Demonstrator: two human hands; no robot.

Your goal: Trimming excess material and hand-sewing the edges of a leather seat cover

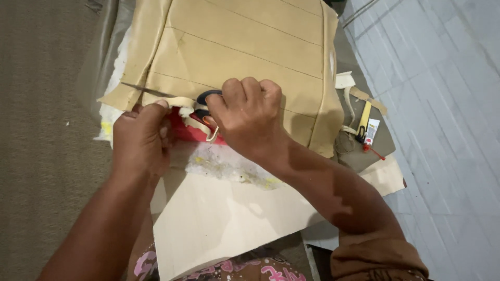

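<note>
My right hand [247, 114] grips a pair of scissors [156, 92] by its dark and red handles, the blades pointing left along the near edge of a tan stitched seat cover [245, 47]. My left hand [140, 138] pinches a thin strip of the tan cover's trimmed edge [179, 100] just under the blades. Beneath the hands a red layer [185, 132] and white foam padding [224, 164] show under the cover.
A pale board or sheet [224, 218] lies near me under the foam. At the right sit a small tube of glue [372, 131], a yellow tool [364, 117] and tan scraps [364, 93]. Brown carpet [41, 130] lies left, pale tiled floor [448, 104] right.
</note>
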